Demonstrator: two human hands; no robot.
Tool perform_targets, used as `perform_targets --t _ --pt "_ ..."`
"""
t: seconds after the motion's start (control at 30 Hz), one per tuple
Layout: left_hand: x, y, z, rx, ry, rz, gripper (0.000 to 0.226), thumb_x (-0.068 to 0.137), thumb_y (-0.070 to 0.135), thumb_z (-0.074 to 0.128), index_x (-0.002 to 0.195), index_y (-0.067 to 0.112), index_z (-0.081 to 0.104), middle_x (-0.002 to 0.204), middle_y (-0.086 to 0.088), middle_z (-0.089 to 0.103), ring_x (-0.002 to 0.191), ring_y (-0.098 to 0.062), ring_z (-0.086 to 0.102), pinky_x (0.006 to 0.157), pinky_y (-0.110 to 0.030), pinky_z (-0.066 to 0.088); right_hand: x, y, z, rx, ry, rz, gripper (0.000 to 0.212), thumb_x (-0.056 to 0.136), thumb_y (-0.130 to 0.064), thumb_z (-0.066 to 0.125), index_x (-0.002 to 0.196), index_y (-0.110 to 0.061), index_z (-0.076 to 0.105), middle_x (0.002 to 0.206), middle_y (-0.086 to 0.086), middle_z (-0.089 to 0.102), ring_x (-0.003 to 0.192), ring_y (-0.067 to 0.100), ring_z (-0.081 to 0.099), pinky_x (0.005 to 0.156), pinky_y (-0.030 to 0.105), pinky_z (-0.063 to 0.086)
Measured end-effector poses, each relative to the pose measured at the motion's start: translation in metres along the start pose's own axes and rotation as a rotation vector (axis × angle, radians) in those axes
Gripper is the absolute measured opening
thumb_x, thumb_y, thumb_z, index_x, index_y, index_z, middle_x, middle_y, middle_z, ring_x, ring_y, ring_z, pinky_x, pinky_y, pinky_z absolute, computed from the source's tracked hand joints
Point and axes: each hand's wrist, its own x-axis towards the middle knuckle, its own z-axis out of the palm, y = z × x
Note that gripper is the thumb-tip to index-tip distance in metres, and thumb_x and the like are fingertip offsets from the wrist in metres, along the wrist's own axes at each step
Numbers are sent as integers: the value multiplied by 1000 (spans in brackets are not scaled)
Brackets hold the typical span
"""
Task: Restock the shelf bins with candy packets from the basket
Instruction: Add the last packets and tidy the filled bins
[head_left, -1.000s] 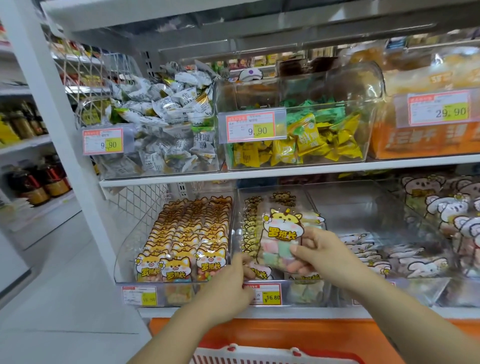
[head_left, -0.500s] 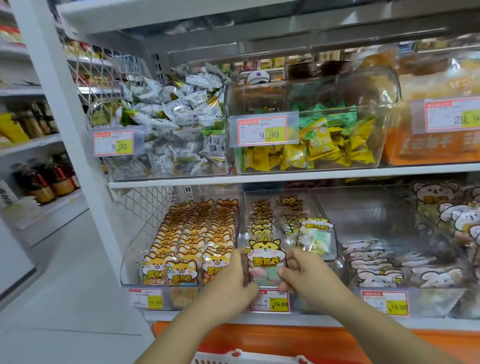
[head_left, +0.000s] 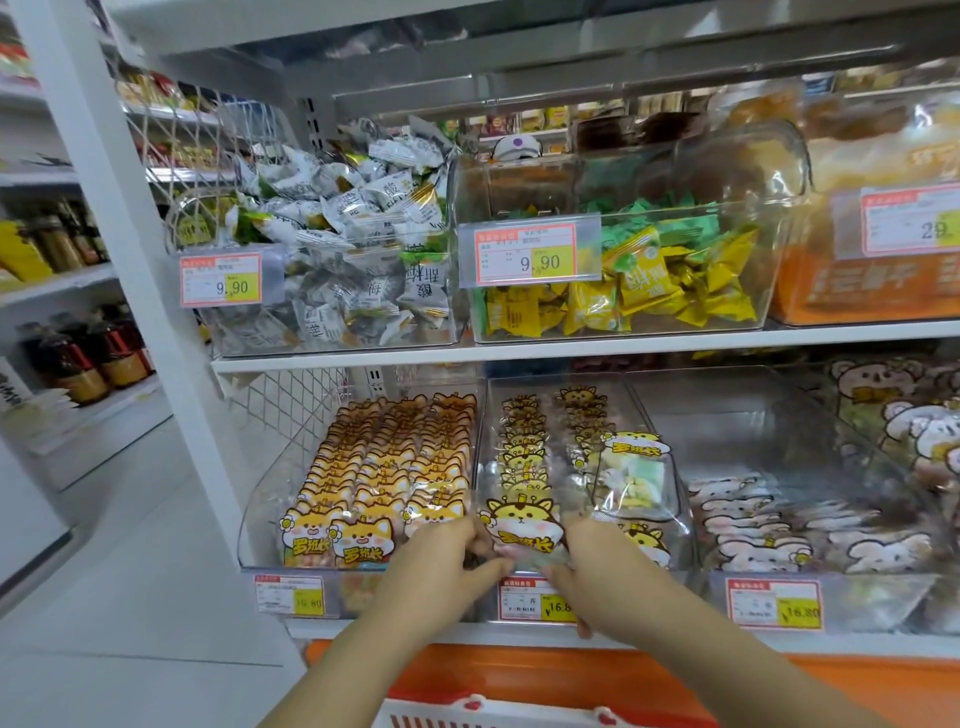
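Yellow cartoon-animal packet (head_left: 523, 525); red, perhaps white-trimmed, basket (head_left: 519, 713).
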Motion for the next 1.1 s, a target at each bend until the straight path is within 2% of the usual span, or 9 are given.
perform_targets --t 0.17,0.27,0.43,0.6,0.73,0.83,0.93,1.0,1.1 --pt "1 2 3 21 21 -11 19 90 47 65 90 31 55 77 17 66 80 -2 59 76 -32 51 5 -5 -3 -117 -68 53 32 86 -21 78 101 -10 52 107 10 66 100 25 69 85 35 56" --pt "0 8 9 192 102 -27 20 95 49 58 92 32 47 81 14 61 93 -10 59 69 -29 39 12 2 6 -15 3 87 36 85 -21 78 81 -16 42 85 5 63 89 24 71 73 33 56" --pt "-7 14 16 335 214 -52 26 98 54 46 108 32 54 100 9 71 101 -13 65 74 -28 43 15 9 26 67 179 57 29 93 -10 63 119 -14 51 87 5 66 73 23 71 67 38 60" --pt "-7 16 17 355 191 -43 28 99 52 46 114 29 52 105 7 70 104 -18 64 79 -31 48 18 13 24 106 186 3 20 101 -18 50 120 -14 50 83 3 63 57 19 66 53 31 57" --pt "-2 17 11 369 103 -15 27 100 47 49 116 25 49 107 1 68 102 -22 65 76 -34 50 19 11 18 31 54 40 12 103 -20 47 98 -9 51 74 1 51 77 23 69 52 24 47" --pt "-2 20 8 360 57 -28 27 101 44 49 118 24 49 108 0 67 104 -22 64 75 -34 49 19 10 16 5 -14 58 32 105 -24 42 73 -19 37 72 -1 44 93 30 67 53 21 38" --pt "1 25 5 278 -23 -72 25 101 39 48 118 21 47 110 -2 65 104 -24 64 77 -36 49 20 12 14 46 -87 50 15 101 -23 55 96 -9 53 74 -2 40 92 29 65 49 20 35" --pt "5 30 1 209 -100 -107 23 101 35 47 116 17 47 112 -5 63 104 -26 62 78 -35 49 22 13 13 141 -105 72 29 101 -19 54 123 -1 49 76 0 44 79 25 68 42 20 37" --pt "9 36 -3 94 -251 -167 28 102 26 43 126 11 43 115 -10 61 102 -26 61 74 -31 44 23 14 15 210 -85 88 41 99 -19 57 133 -2 41 89 5 53 86 26 70 45 19 41"
